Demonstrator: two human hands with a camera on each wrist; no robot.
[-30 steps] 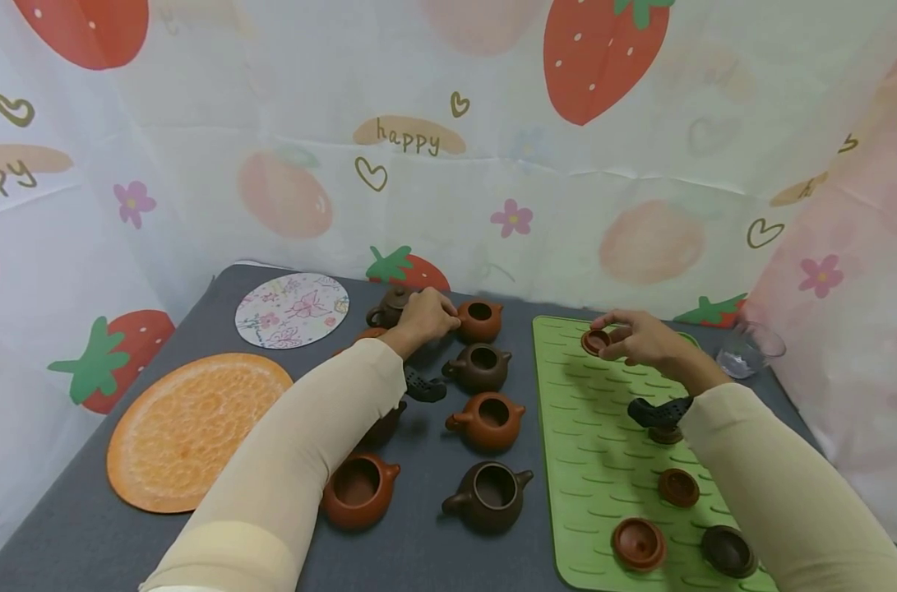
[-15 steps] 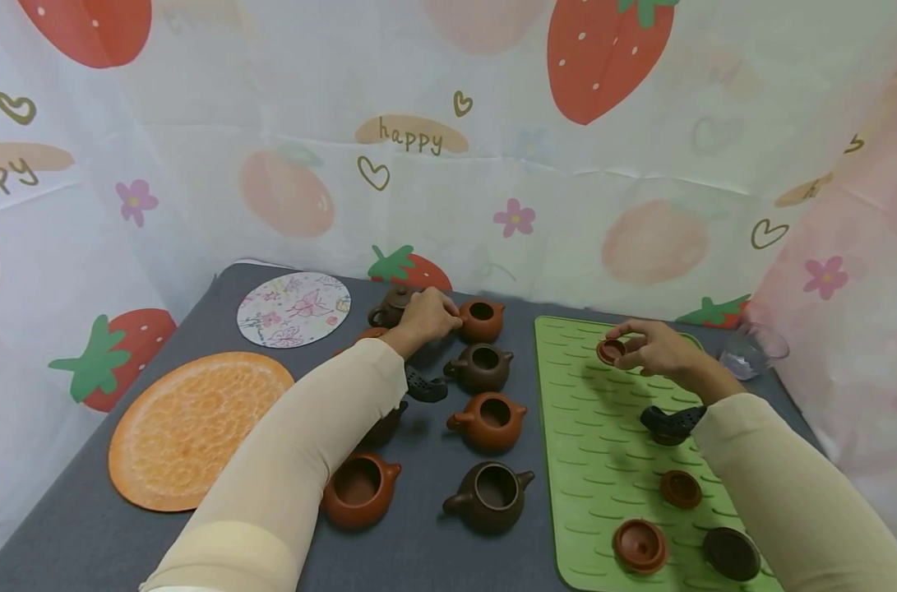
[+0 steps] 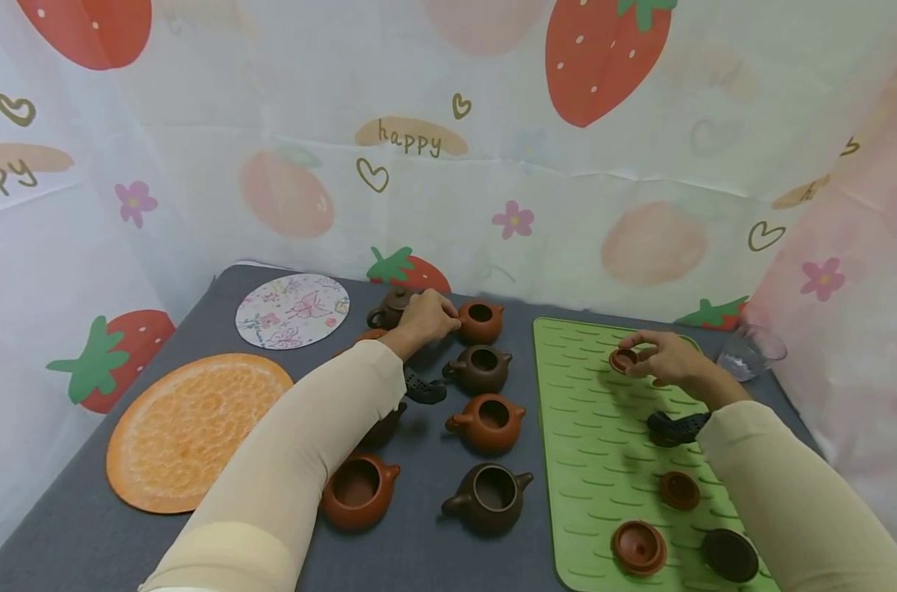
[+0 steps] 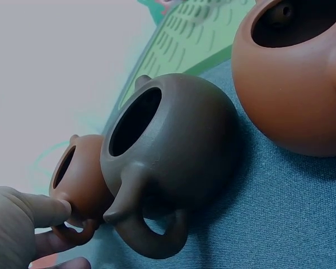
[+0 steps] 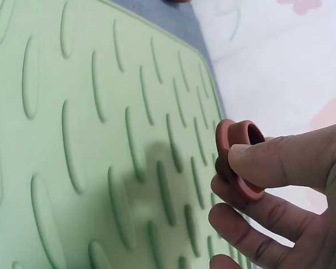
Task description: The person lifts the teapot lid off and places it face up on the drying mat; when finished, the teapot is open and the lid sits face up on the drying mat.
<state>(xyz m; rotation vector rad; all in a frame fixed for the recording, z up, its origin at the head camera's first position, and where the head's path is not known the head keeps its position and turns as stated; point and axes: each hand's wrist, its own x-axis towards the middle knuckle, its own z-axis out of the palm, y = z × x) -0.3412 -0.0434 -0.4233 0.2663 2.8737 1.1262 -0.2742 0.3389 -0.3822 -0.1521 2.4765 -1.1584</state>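
My left hand [image 3: 427,316] pinches the handle of a small reddish-brown clay teapot [image 3: 481,331] at the far end of the right-hand row. That teapot [image 4: 89,168] has an uncovered opening in the left wrist view. Beside it stands a dark brown teapot [image 3: 483,370], also lidless. My right hand [image 3: 670,362] is above the far part of the green ridged mat [image 3: 566,427]. Between thumb and fingers it pinches a reddish-brown teapot lid [image 5: 225,134], held tilted with its hollow inner collar showing. The hand's shadow falls on the mat.
Nearer in the row are another reddish teapot [image 3: 489,423] and a dark one [image 3: 485,514]. More teapots stand left, partly behind my left sleeve. Several lids, including a reddish one [image 3: 639,547], lie on the mat. A clear glass vessel [image 3: 750,353] stands at the right.
My right hand has moved right and a little nearer across the mat, carrying the lid. My left hand has stayed on the teapot's handle.
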